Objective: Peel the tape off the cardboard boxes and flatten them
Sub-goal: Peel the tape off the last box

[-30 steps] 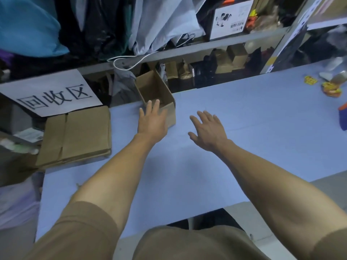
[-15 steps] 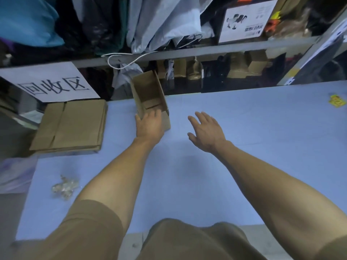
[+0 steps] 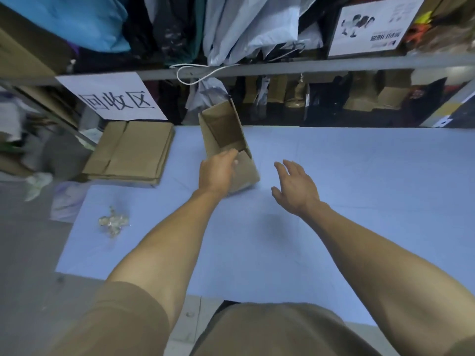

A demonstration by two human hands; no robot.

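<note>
A small open cardboard box (image 3: 226,134) stands on the light blue table (image 3: 359,191), its open top facing me and tilted. My left hand (image 3: 217,173) grips the box's near rim, with fingers curled over the edge into the opening. A little to the right of the box, my right hand (image 3: 295,187) hovers with fingers spread and nothing in it. A stack of flattened cardboard boxes (image 3: 131,150) lies at the table's far left corner. I cannot make out any tape on the box.
A crumpled wad of clear tape (image 3: 113,222) lies on the table's left part. A white sign with black characters (image 3: 113,98) hangs above the flat stack. Shelves with bags, hanging clothes and a white printed box (image 3: 370,24) run behind the table.
My left hand went from resting against the box's near side to gripping its rim. The box has slid nearer and tilted toward me. My right hand stays open beside it.
</note>
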